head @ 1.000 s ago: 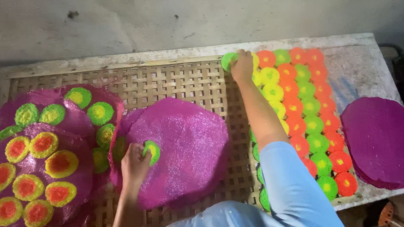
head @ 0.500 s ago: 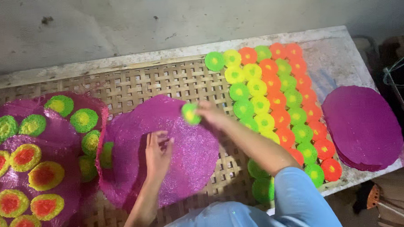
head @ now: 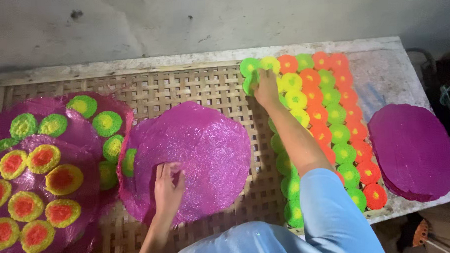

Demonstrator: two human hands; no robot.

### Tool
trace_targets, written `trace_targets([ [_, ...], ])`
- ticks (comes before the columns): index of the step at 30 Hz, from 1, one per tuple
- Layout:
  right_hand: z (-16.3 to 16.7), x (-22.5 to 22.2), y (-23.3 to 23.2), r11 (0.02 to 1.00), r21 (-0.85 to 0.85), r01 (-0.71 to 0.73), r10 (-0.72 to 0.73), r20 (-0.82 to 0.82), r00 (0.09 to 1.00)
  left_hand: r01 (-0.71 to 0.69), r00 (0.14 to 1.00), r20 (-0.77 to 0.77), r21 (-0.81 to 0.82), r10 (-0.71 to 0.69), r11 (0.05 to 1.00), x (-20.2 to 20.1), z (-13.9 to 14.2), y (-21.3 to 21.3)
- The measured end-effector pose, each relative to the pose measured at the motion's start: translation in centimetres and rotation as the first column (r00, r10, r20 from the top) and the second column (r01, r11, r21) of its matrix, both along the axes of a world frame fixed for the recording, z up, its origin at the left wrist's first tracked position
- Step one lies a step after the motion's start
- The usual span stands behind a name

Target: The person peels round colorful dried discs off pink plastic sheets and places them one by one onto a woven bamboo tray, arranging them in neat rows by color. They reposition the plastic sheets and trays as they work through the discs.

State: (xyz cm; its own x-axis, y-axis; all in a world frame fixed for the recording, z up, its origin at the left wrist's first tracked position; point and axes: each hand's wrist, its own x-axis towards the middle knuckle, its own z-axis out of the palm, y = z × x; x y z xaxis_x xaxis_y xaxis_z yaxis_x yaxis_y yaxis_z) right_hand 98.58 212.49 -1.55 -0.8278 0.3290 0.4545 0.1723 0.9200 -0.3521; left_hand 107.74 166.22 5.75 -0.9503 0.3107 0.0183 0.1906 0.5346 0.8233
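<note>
Now the right hand (head: 265,86) is back at the far end of the rows of small round discs (head: 329,123), fingers closing on a green disc (head: 250,83); half a second ago it held one over the big purple sheet (head: 191,157). That sheet lies on the woven bamboo tray (head: 193,87), with no disc showing on it. Left hand (head: 168,187) rests flat and open on its near edge, as before. Beside it, older purple sheets (head: 46,147) carry green, yellow and orange discs

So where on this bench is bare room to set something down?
Bare woven mat lies behind the plain purple sheet. A bare tabletop strip lies behind the purple stack. Crowded: the rows of small discs and the decorated sheets at left.
</note>
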Motion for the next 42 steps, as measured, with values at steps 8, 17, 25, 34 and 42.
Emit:
trace_targets([
  [8,2.9,8.1,-13.9,0.953,0.130,-0.275,0.278,-0.008,0.960,-0.111,0.991,-0.088,-0.093,0.103,0.989,1.4,-0.1,-4.2],
  [17,1.4,13.6,-7.9,0.908,-0.418,0.029,-0.099,-0.149,0.984,-0.025,0.984,-0.179,-0.036,0.018,0.999,3.2,-1.7,-4.4],
  [25,5.2,39.4,18.2,0.860,-0.236,0.452,-0.486,-0.650,0.584,-0.010,0.976,-0.217,-0.083,-0.008,0.997,6.2,-1.8,-7.5],
  [34,5.0,55.0,22.0,0.305,-0.892,0.334,-0.921,-0.366,-0.136,0.046,0.970,-0.226,-0.208,-0.094,0.977,6.4,-0.9,-4.3],
  [42,0.3,53.2,20.9,-0.263,-0.336,0.905,-0.959,0.194,-0.207,0.059,0.948,-0.285,-0.271,-0.139,0.961,4.3,-0.1,-2.3],
])
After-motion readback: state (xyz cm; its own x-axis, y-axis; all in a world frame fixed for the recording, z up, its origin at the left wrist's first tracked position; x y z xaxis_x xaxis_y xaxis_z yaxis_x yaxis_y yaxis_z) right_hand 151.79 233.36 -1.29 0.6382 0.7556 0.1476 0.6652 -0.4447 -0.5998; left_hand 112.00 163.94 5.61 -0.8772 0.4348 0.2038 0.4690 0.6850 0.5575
